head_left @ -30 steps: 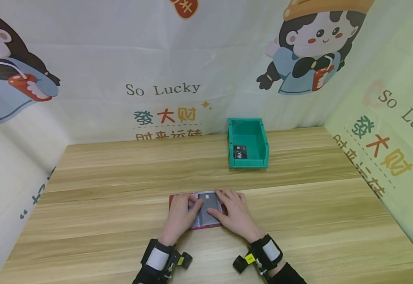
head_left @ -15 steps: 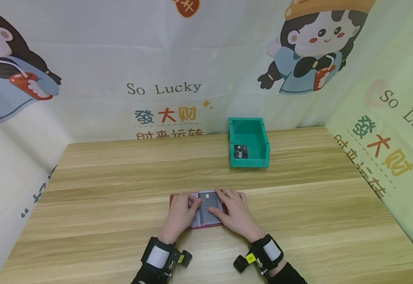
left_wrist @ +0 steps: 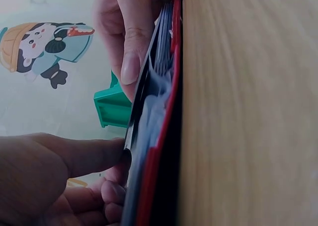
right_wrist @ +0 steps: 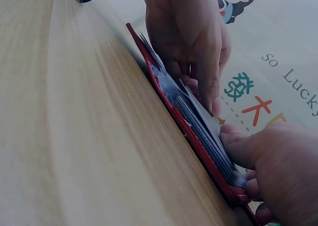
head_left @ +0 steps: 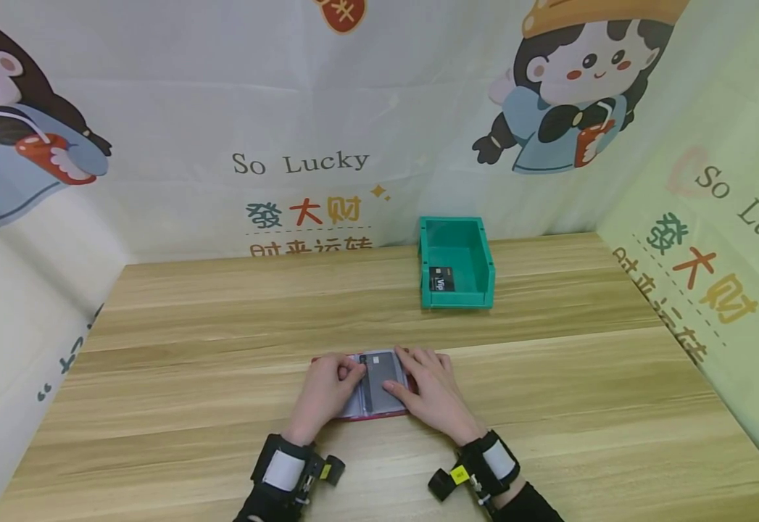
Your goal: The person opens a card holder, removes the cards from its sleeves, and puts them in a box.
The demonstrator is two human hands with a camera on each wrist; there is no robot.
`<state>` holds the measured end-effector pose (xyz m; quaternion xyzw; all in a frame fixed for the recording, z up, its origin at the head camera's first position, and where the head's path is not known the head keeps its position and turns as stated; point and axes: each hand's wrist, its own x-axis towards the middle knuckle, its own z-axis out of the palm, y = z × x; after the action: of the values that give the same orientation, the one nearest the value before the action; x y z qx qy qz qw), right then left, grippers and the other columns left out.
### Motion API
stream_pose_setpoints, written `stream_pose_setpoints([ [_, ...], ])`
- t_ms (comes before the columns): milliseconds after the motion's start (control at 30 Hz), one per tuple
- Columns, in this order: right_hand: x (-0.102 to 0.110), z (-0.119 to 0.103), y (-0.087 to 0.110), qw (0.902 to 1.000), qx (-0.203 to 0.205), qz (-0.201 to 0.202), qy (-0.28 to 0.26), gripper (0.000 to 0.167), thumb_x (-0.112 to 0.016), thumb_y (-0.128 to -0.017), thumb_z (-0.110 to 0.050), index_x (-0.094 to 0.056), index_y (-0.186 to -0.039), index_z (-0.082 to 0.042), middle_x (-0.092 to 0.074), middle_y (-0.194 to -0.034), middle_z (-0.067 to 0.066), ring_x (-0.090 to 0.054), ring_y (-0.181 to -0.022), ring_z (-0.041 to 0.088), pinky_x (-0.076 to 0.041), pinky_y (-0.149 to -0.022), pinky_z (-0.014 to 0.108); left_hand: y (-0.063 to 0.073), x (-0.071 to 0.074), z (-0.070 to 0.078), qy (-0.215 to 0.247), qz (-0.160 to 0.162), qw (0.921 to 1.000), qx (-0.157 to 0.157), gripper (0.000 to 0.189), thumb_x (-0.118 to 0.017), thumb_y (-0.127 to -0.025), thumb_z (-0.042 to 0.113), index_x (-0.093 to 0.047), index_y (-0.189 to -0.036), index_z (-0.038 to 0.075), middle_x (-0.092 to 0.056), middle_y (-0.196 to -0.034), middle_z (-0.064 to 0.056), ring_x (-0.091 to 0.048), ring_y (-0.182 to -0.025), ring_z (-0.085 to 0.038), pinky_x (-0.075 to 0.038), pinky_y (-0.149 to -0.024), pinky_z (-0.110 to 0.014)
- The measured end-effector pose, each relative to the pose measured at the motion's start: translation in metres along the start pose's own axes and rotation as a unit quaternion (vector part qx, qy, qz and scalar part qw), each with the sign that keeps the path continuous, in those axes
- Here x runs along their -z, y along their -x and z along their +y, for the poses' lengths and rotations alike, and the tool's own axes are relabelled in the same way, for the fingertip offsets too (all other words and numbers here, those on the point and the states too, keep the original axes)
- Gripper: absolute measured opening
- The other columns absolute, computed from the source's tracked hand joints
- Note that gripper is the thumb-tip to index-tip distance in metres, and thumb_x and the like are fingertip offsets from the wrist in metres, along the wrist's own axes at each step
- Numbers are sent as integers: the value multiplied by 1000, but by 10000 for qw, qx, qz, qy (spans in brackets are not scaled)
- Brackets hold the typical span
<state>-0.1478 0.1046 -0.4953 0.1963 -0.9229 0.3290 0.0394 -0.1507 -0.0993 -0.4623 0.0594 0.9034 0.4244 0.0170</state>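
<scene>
An open red card holder [right_wrist: 198, 154] with a stack of clear sleeves lies on the table. A grey card [head_left: 384, 391] with a small chip mark shows on its right-hand page, its left edge sticking out past the sleeve. My left hand [head_left: 328, 388] pinches that edge between thumb and fingers; the thumb [left_wrist: 94, 156] lies on the card's face. On the right side, my right hand [head_left: 433, 395] grips the holder, its thumb [right_wrist: 241, 144] pressing the sleeve stack and its fingers at the outer edge of the cover.
Behind the hands stands a teal bin [head_left: 457, 299] with a black VIP card [head_left: 441, 279] in it. The wooden table [head_left: 222, 312] ends at printed cloth walls [head_left: 288, 87] at the back and sides. Each wrist wears a black strapped camera.
My left hand has shifted slightly left, and the grey card has slid a little left with it. The right hand and the bin have stayed put.
</scene>
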Motion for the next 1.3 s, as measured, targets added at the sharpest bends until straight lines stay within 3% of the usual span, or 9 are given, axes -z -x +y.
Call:
stream_pose_setpoints([
  [267, 0, 0, 0, 10000, 7, 8, -14, 62, -73, -98, -32, -58, -145, 5, -63, -108, 8, -49, -99, 24, -33, -100, 50, 0, 6, -3, -158, 55, 9998, 125, 16, -71, -97, 10, -74, -86, -1, -46, -67, 3, -42, -61, -12, -30, -58, -24],
  [433, 0, 0, 0, 10000, 8, -8, 20, 61, -73, -99, -31, -58, -145, 5, -63, -107, 8, -49, -99, 24, -34, -101, 51, 1, 14, -7, -168, -78, 9993, 321, 16, -70, -98, 11, -75, -88, -1, -47, -65, 3, -44, -59, -11, -33, -56, -24],
  [833, -1, 1, 1, 10000, 32, 24, -35, 62, -73, -98, -32, -58, -145, 5, -60, -102, 6, -48, -97, 23, -33, -100, 50, 0, 45, -20, 199, -530, 9954, 771, 25, -66, -101, 17, -74, -104, -7, -59, -78, -5, -49, -70, -16, -38, -61, -28],
  [1000, -2, 1, 1, 9999, 84, 86, -66, 60, -74, -98, -31, -59, -145, 4, -63, -105, 7, -49, -98, 23, -33, -99, 49, -1, 52, -21, 490, -513, 9928, 963, 25, -65, -103, 17, -74, -107, -6, -63, -87, -8, -51, -75, -17, -39, -62, -28],
  [1167, -3, 3, 1, 9993, 214, 292, -118, 54, -76, -96, -29, -64, -141, -2, -63, -103, 4, -51, -97, 20, -34, -95, 46, -1, 53, -17, 578, -424, 9947, 744, 25, -65, -102, 16, -74, -106, -6, -61, -83, -5, -49, -71, -15, -38, -60, -26],
  [1300, -3, 3, 1, 9976, 327, 504, -353, 33, -71, -100, -26, -71, -127, -7, -68, -108, 5, -58, -101, 23, -34, -94, 46, 0, 46, -9, 638, -431, 9956, 525, 24, -66, -102, 16, -75, -104, -6, -60, -81, -5, -49, -72, -15, -38, -61, -26],
])
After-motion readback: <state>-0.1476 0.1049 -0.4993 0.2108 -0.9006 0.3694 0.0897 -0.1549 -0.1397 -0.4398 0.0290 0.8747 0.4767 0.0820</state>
